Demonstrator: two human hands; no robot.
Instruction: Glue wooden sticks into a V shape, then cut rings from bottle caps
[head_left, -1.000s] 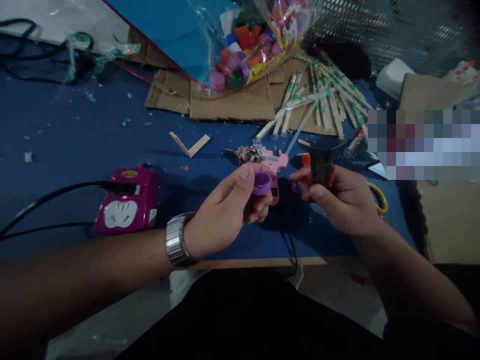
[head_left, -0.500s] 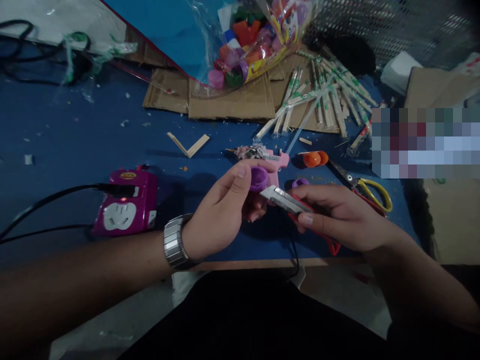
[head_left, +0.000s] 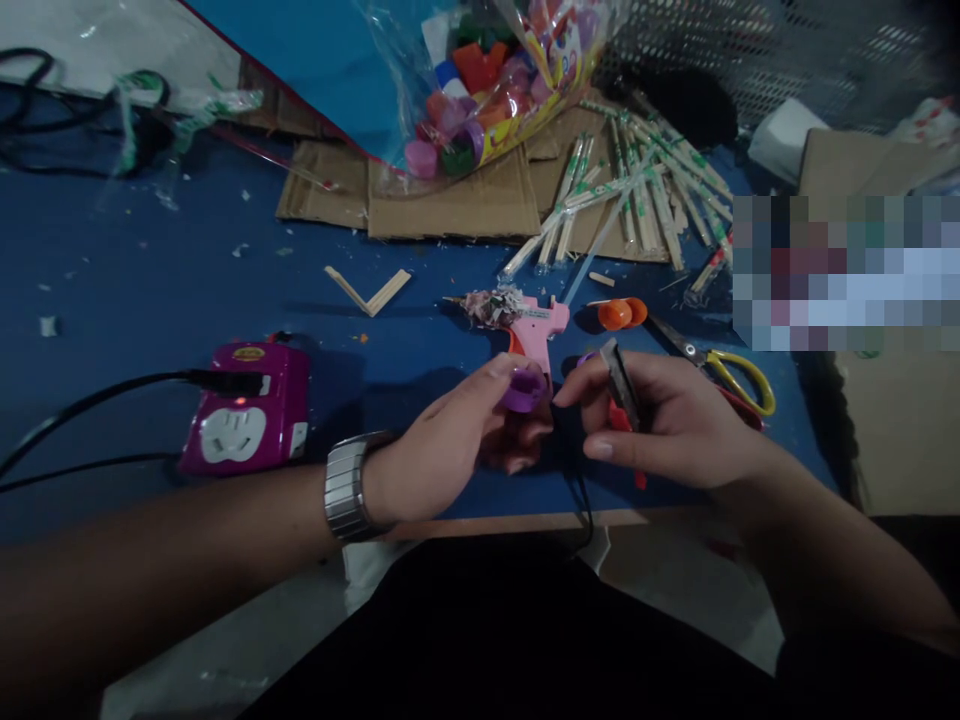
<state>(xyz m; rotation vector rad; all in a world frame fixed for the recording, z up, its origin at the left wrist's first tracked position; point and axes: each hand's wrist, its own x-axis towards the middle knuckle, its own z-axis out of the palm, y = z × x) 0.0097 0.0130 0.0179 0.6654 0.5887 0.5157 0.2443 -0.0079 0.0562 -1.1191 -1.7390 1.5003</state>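
Between the thumb and fingers of my left hand is a small purple plastic cap, its round opening tilted up. My right hand grips a red-handled utility knife, whose metal blade end now points upward, apart from the cap. Just beyond my hands lies a pink glue gun with torn paper-like wrapping near its nozzle. Another purple piece is partly hidden behind my right fingers. An orange plastic piece and scissors with yellow and red handles rest farther right.
A purple power socket box with a plugged-in cable stands at left. Two joined wooden sticks form a V. Behind are cardboard, wrapped chopsticks and a clear bag of colourful plastic pieces. The table edge runs close in front.
The utility knife has come away from the purple cap and swung from pointing left to pointing up. The cap has turned and shifted slightly right and down in my left hand.
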